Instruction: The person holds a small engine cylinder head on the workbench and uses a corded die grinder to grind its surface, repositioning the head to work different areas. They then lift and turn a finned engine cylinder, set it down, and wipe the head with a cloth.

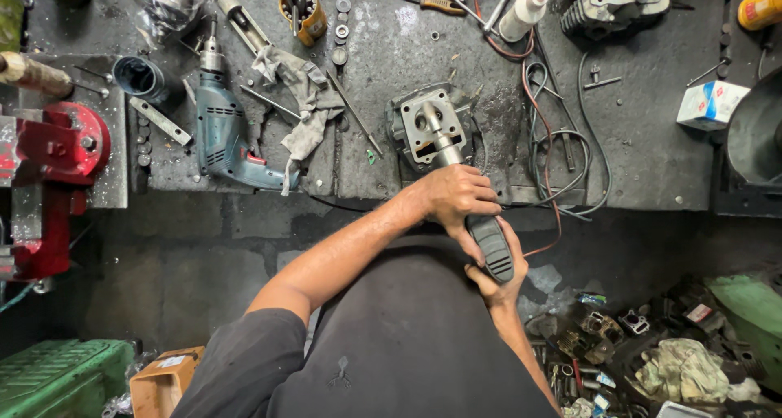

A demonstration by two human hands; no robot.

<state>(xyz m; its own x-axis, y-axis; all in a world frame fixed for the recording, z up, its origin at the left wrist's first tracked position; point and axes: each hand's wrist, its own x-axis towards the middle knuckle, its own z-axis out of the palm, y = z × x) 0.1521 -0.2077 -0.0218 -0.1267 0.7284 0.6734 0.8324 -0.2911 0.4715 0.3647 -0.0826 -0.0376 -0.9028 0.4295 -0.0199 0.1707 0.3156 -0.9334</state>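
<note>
Both my hands are on one tool (468, 198), a metal shaft with a black ribbed handle. My left hand (456, 196) is wrapped tight around the shaft just above the handle, fingers fully closed on it. My right hand (495, 275) cups the handle from below, fingers curled against it. The tool's tip sits in the round opening of one cylinder head (425, 127), which stands on the bench (652, 157) near its front edge, straight ahead of me. A second engine part (612, 2) lies at the far right edge of the bench. One blue drill (221, 133) lies to the left, beside one grey rag (305, 100). One red vise (50, 182) stands at the far left. One white bottle (524, 12) and one small white box (710, 104) are on the right.
</note>
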